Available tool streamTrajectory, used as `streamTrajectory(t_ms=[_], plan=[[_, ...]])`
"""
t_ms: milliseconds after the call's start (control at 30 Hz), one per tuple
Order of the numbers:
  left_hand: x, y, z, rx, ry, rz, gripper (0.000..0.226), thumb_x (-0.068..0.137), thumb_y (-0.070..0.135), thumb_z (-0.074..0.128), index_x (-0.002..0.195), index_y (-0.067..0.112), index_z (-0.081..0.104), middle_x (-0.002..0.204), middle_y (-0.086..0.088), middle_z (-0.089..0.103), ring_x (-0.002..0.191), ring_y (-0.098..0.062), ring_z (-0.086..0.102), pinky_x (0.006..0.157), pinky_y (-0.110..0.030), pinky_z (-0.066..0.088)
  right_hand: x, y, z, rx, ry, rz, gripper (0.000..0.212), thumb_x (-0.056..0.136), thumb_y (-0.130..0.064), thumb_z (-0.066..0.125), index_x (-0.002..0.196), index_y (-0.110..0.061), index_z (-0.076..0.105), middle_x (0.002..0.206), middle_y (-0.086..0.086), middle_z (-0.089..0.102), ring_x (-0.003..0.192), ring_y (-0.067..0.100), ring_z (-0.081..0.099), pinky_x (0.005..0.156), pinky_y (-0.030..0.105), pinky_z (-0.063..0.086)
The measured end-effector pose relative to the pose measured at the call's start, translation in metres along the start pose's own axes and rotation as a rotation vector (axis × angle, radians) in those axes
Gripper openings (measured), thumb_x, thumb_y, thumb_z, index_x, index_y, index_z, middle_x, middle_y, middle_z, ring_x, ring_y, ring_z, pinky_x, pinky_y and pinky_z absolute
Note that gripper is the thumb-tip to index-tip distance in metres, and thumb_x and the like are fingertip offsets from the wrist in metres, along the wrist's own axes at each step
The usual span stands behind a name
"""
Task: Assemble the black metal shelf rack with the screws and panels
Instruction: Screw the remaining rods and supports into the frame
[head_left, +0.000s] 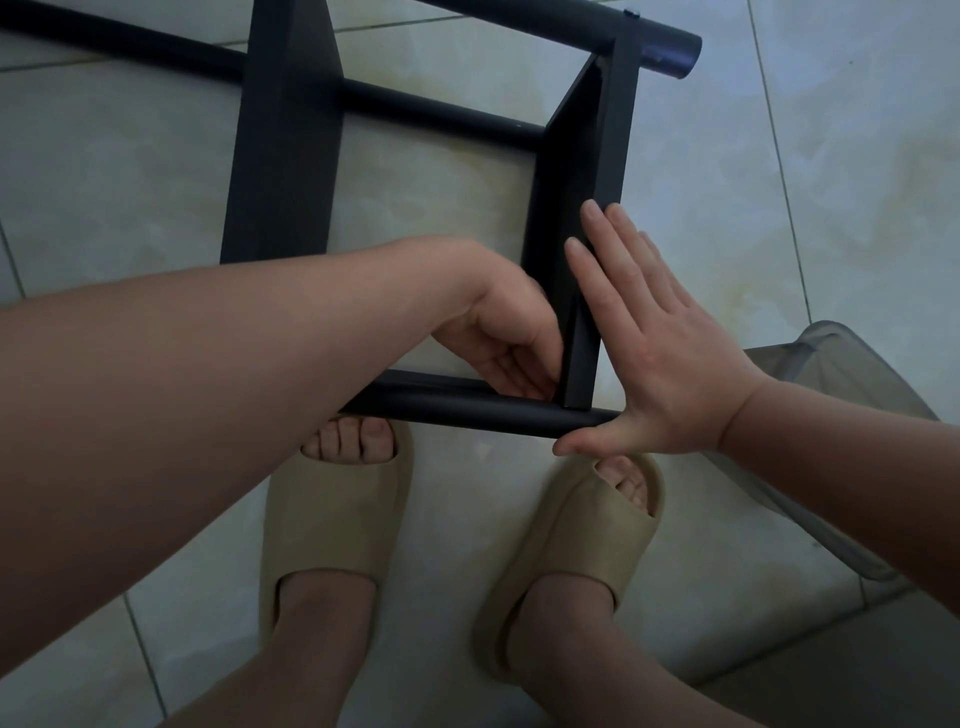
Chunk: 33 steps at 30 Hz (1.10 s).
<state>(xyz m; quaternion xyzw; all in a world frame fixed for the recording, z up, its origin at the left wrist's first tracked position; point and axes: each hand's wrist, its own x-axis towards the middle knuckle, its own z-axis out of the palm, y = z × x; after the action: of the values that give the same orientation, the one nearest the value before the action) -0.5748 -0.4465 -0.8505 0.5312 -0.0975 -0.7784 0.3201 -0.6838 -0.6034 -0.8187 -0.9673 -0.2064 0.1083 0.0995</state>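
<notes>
A black metal shelf rack lies on its side on the tiled floor, with round tubes and flat panels. The near tube runs across just above my feet. An end panel stands on edge at the rack's right end; a second panel sits further left. My right hand presses flat, fingers straight, against the outer face of the end panel, thumb along the near tube. My left hand reaches inside the frame at the corner where the end panel meets the near tube; its fingertips are curled there, and whatever they hold is hidden.
My feet in beige slides stand right below the near tube. A translucent grey plastic container lies on the floor at the right. The far tube's open end sticks out at the top right.
</notes>
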Motion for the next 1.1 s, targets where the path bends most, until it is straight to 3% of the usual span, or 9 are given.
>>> streamTrajectory(t_ms=[467,633,967,1100], plan=[[0.0009,-0.0022,-0.0016,-0.002,-0.016,-0.004,0.021,0.093,0.002,0.060,0.112,0.001,0.069,0.103,-0.013,0.073,0.092,-0.021,0.070,0.094,-0.033,0.054,-0.0005,0.0004,0.0015,0.004,0.007,-0.001,0.135,0.074,-0.094,0.046,0.158,0.008,0.014,0.166,0.029,0.004,0.156,0.043,-0.001,0.125,0.059,0.013],[0.0029,-0.0005,-0.0009,0.048,0.015,-0.007,0.018,0.093,0.002,0.061,0.109,0.003,0.067,0.090,-0.010,0.067,0.075,-0.015,0.064,0.076,-0.025,0.054,0.0000,0.0005,0.0026,0.008,0.007,0.001,0.135,0.075,-0.094,0.043,0.158,0.008,0.013,0.166,0.029,0.003,0.156,0.043,-0.002,0.125,0.060,0.012],[0.0018,-0.0011,-0.0054,0.029,-0.005,-0.005,0.030,0.093,-0.001,0.058,0.122,-0.001,0.065,0.113,-0.015,0.071,0.093,-0.019,0.068,0.084,-0.028,0.055,0.0005,0.0019,0.0042,0.019,0.001,-0.006,0.136,0.074,-0.094,0.045,0.158,0.007,0.011,0.166,0.029,0.001,0.156,0.043,-0.004,0.125,0.059,0.011],[-0.0026,0.0023,-0.0089,0.163,-0.021,-0.061,0.015,0.092,0.015,0.062,0.102,0.015,0.073,0.094,0.001,0.074,0.081,-0.014,0.064,0.082,-0.028,0.050,0.0003,0.0018,0.0046,0.018,0.003,-0.008,0.136,0.074,-0.095,0.044,0.158,0.007,0.011,0.166,0.028,0.002,0.156,0.043,-0.004,0.125,0.060,0.012]])
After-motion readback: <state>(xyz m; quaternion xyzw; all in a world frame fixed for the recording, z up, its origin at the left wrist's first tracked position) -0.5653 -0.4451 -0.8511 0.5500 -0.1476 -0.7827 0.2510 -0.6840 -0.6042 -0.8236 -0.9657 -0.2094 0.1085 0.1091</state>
